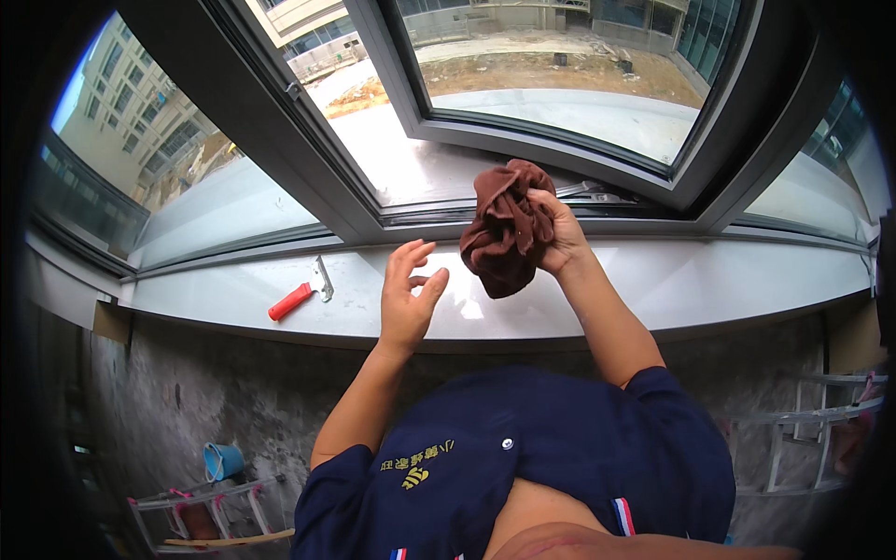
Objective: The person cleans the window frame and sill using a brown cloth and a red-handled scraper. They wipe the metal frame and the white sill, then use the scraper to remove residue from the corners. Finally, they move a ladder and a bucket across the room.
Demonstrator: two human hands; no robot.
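Note:
My right hand (563,234) grips a crumpled brown cloth (507,231), held up over the white windowsill (630,280) in front of the window's lower track. To the left of the cloth, my left hand (413,297) is raised over the sill with its fingers apart and holds nothing. Further left, a scraper with a red handle (290,302) and a metal blade lies on the sill. Behind the cloth, a grey-framed window sash (546,150) stands tilted out of its frame, and part of its metal stay arm (595,192) shows beside my right hand.
Fixed glass panes in grey frames (280,126) flank the opening. On the concrete floor below stand a blue bucket (224,462) and an aluminium ladder (203,500) at the lower left. More ladder parts (798,418) are at the right. The sill's front edge curves across the view.

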